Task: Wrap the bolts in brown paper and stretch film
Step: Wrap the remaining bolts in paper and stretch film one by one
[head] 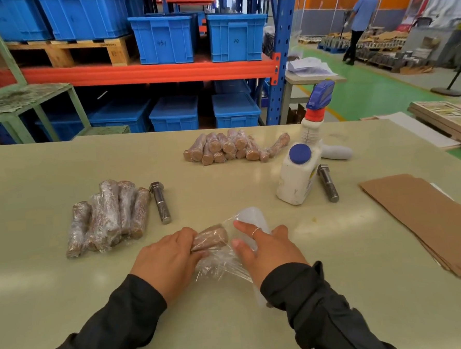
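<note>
We grip a paper-wrapped bolt (210,238) in our left hand (166,260), fingers curled round its near end; it lies on the table (56,298) straight ahead, its far end poking out; our right hand (266,249) rests beside it on the film roll (249,218), fingers fairly straight and spread over the roll, a ring on one finger; loose film (219,266) stretches crumpled between the two hands, under and around the bolt. To the left lies a bundle (109,216) of bolts wrapped in paper and film, with a bare bolt (160,202) just beside it; farther back is a pile (234,146) of bolts in paper; right of centre stands a white bottle (297,177) with a blue cap, a second bare bolt (328,183) touching or just beside it, and a spray bottle (318,115) behind; brown paper sheets (426,221) are stacked at the right edge.
</note>
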